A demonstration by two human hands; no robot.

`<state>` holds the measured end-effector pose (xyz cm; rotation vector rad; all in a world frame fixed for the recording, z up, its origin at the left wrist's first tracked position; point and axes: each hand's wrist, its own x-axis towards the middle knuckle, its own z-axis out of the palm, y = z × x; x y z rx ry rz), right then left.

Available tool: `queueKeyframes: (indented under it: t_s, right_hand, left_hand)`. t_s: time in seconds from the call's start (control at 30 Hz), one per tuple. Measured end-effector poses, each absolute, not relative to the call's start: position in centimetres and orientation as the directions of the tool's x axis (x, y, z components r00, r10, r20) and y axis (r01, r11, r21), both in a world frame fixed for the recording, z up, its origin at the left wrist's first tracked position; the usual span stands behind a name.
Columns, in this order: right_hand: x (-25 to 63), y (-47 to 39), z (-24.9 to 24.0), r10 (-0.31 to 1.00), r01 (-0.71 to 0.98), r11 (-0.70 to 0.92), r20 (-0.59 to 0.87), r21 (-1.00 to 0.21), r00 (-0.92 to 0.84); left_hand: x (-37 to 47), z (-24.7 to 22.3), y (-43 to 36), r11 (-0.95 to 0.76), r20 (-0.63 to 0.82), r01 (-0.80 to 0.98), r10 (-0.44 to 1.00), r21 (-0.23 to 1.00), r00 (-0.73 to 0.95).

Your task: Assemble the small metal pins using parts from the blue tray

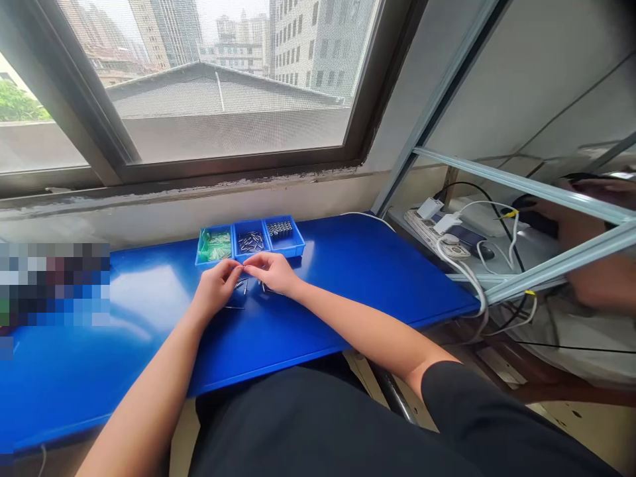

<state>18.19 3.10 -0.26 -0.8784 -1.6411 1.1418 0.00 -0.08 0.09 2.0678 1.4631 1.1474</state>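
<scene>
With left hand (212, 288) and right hand (278, 273) pinched nearly shut, tips together, apparently held one tiny part (243, 266), type unclear. Probably needed light pinch, braced wrists. Counted three blue bins (297, 246) just beyond hands; couldn't count loose metal pins (245, 286) below fingers, nor binned pins (251, 242), cylinders (279, 229), greenish pieces (218, 246).

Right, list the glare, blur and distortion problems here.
Head view: daylight washes out the buildings; pale glare covers the blue tabletop's left part; a co-worker's arm at right is blurred; wide-angle distortion seems to stretch the edges; pixelation hides the far left; detail where the left hand and right hand meet is too small to read.
</scene>
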Motion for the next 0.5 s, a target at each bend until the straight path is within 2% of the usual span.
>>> queueKeyframes:
  t_s: [0.2, 0.5]
  right_hand:
    - [18.2, 2.72, -0.08, 0.873, 0.083, 0.377, 0.324, -0.922, -0.366]
    - [18.24, 2.66, 0.06, 0.885, 0.144, 0.374, 0.306, -0.916, -0.352]
  left_hand:
    - [-0.27, 0.06, 0.11, -0.391, 0.399, 0.664, 0.905, 0.637, 0.15]
    - [-0.22, 0.24, -0.01, -0.399, 0.406, 0.658, 0.901, 0.639, 0.152]
